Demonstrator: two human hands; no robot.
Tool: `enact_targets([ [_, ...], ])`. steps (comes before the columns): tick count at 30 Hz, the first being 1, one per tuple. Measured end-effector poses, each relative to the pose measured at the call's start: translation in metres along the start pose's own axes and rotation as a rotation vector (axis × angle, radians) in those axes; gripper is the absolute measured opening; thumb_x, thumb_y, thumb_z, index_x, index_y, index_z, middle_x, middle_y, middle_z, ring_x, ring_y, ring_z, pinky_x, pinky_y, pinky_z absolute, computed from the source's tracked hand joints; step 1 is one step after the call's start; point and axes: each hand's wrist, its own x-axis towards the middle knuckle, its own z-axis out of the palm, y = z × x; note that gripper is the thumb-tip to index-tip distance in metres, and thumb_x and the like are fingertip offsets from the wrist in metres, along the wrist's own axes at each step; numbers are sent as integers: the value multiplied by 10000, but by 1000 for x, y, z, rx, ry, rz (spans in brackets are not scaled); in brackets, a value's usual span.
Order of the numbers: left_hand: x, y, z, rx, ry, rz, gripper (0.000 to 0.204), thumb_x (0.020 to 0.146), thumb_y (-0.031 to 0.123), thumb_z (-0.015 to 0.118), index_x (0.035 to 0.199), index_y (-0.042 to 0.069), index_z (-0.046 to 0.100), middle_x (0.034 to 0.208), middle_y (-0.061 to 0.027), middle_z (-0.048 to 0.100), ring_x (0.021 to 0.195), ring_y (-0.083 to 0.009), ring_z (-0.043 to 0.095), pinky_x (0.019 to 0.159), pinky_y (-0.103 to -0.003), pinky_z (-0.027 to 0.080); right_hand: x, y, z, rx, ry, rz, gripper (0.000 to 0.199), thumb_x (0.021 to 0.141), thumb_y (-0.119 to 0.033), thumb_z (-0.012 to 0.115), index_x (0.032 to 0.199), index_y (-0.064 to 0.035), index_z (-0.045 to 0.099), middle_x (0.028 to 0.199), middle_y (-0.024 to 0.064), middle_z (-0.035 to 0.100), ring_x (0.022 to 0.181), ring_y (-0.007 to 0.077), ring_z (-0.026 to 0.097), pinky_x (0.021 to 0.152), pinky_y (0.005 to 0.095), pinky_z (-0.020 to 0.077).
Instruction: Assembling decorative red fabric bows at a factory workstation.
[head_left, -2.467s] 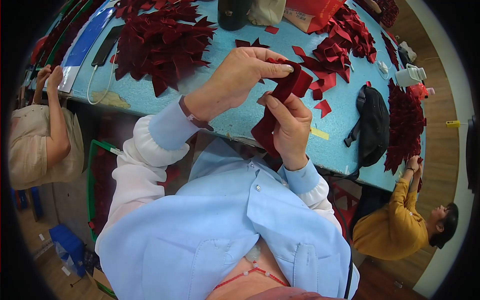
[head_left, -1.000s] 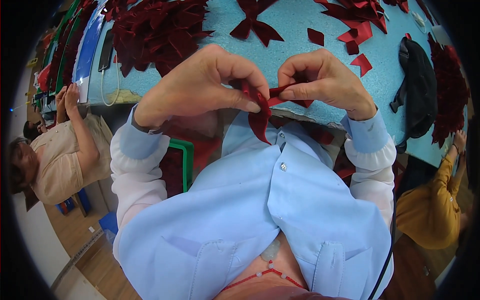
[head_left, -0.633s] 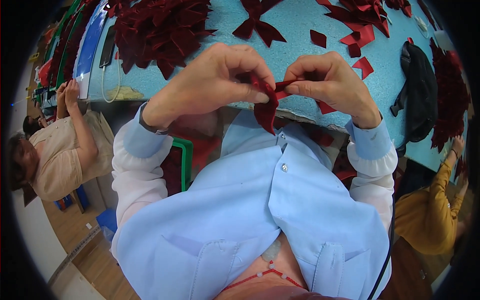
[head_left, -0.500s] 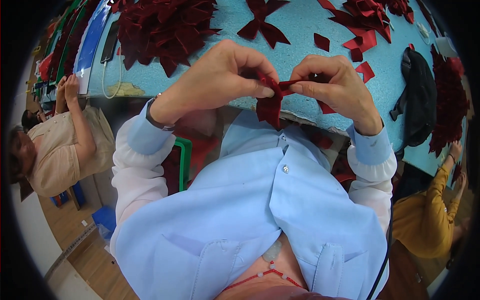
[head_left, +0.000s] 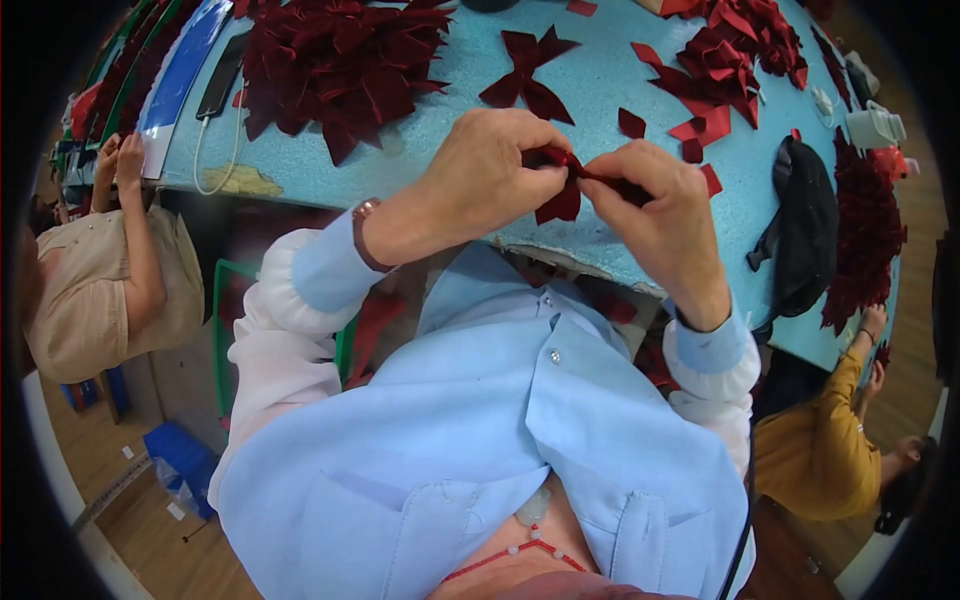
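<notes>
Both my hands are raised near the table's front edge, pinching one dark red ribbon bow [head_left: 560, 206] between them. My left hand [head_left: 490, 172] grips its upper left part between thumb and fingers. From the right, my right hand [head_left: 655, 200] pinches the ribbon close to the middle, its fingertips almost meeting the left ones. One ribbon tail hangs down between the hands, while the fingers hide much of the rest. Beyond them a finished-looking red bow [head_left: 526, 76] lies flat on the light blue table [head_left: 440, 120], beside a loose red ribbon piece [head_left: 631, 123].
A large heap of dark red bows [head_left: 340, 65] covers the table's back left, near a phone [head_left: 222, 78] with a white cable. More red ribbon [head_left: 720, 60] lies at the back right, beside a black bag [head_left: 800, 225]. Other people sit at the left [head_left: 110, 280] and right [head_left: 825, 430].
My fingertips have come closer together, and the short strip stretched between them is now gathered at the pinch. My right hand has turned and lowered slightly. The whole view has shifted a little.
</notes>
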Motion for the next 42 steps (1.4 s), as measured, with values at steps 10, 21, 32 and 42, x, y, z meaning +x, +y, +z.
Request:
enact_targets([
  [10,4,-5,23,-887,270,-325,146,782,52,613,868,-58,657,767,-91,652,712,-148,624,641,-256,515,-5,-2,40,-351,374,-214,225,678,33,617,900,3,608,777,111,557,699,275,565,542,343,462],
  [21,12,-3,22,-1241,281,-479,162,795,20,653,936,-59,643,871,-118,654,783,-167,632,737,-276,523,-7,-2,46,-571,414,-303,294,667,67,644,958,55,609,826,135,549,700,280,551,579,341,465],
  [32,15,-3,12,-1135,249,-311,243,774,25,680,997,-52,618,881,-111,656,796,-147,634,723,-249,521,-44,-13,29,-368,219,-475,272,678,55,670,943,60,610,809,130,545,697,265,541,594,312,452],
  [42,19,19,-8,-843,-79,-232,349,743,62,713,1036,-46,555,851,-113,655,766,-136,635,696,-242,515,-30,-12,-9,535,273,264,192,808,-37,657,982,38,623,918,73,622,839,118,583,734,221,469],
])
